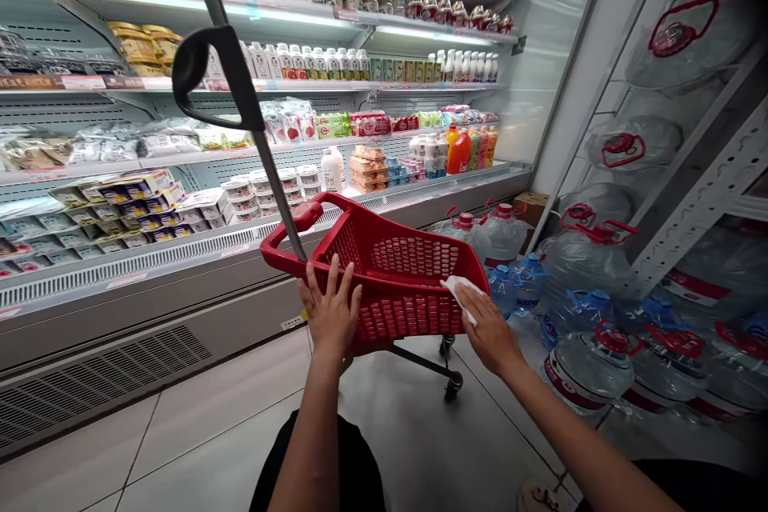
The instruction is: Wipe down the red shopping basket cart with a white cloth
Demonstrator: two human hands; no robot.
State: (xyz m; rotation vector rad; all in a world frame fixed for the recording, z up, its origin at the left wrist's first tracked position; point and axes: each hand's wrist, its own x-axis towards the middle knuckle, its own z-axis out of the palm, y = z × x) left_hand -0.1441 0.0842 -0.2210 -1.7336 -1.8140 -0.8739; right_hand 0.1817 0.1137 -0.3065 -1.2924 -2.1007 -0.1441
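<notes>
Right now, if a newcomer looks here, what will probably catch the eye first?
Probably the red shopping cart in the centre, with the left hand spread on its near side and the right hand holding a white cloth or tissue against its right end. Behind it stands a brightly lit refrigerated display case; large water bottles crowd the right side.

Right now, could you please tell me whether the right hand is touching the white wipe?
Touching. The head view shows the right hand with its fingers laid over the white wipe, at the red basket's upper edge.
</notes>
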